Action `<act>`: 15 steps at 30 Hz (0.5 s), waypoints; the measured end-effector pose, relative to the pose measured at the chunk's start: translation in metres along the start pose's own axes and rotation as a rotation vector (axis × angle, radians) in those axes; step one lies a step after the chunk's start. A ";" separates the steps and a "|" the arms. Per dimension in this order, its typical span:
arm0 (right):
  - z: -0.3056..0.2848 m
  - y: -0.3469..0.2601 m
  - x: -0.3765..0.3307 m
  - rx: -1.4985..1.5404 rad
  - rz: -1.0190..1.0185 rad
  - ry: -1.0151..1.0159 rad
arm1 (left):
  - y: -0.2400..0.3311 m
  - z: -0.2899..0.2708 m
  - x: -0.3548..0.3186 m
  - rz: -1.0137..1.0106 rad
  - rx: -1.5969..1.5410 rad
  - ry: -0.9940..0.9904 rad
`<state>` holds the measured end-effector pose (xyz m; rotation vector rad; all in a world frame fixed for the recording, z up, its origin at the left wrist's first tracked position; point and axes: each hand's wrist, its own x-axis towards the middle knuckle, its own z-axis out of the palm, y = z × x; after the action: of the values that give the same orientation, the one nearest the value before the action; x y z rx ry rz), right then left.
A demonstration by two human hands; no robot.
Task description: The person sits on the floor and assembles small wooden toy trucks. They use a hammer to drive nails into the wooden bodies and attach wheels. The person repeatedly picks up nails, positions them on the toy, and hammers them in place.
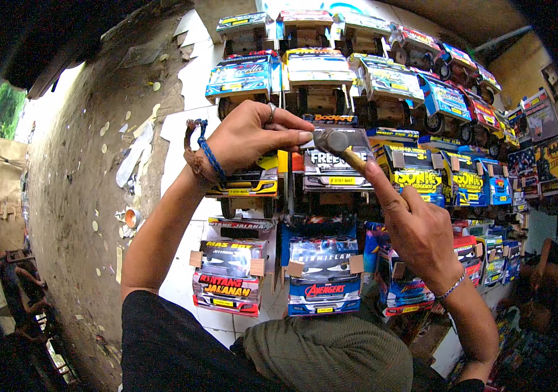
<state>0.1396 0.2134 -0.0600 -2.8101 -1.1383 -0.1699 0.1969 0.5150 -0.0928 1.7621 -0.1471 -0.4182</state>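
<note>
My right hand (416, 228) grips the wooden handle of a small hammer (334, 142), its grey metal head raised at the middle of the view. My left hand (253, 134) pinches something small, too tiny to make out, right beside the hammer head, over the roof of a toy truck (331, 171) with a grey and white front. A woven bracelet and a blue cord sit on my left wrist, a ring on one finger. A thin beaded band circles my right wrist.
Several colourful toy trucks (321, 281) stand in rows on a white tiled floor (181, 274), filling the middle and right. A dirt floor (76, 189) with paper scraps lies to the left. My olive-trousered knee (328, 353) is at the bottom.
</note>
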 end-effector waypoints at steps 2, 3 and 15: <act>-0.001 0.000 0.000 -0.052 0.009 -0.093 | 0.000 0.000 0.000 -0.004 0.001 -0.004; -0.003 0.000 0.000 -0.039 0.016 -0.079 | -0.001 0.000 0.000 -0.021 0.001 -0.002; 0.002 0.000 0.000 -0.013 0.010 0.039 | -0.006 -0.001 0.002 -0.016 -0.034 -0.001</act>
<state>0.1396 0.2135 -0.0616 -2.8104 -1.1184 -0.2318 0.1982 0.5165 -0.0985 1.7301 -0.1263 -0.4308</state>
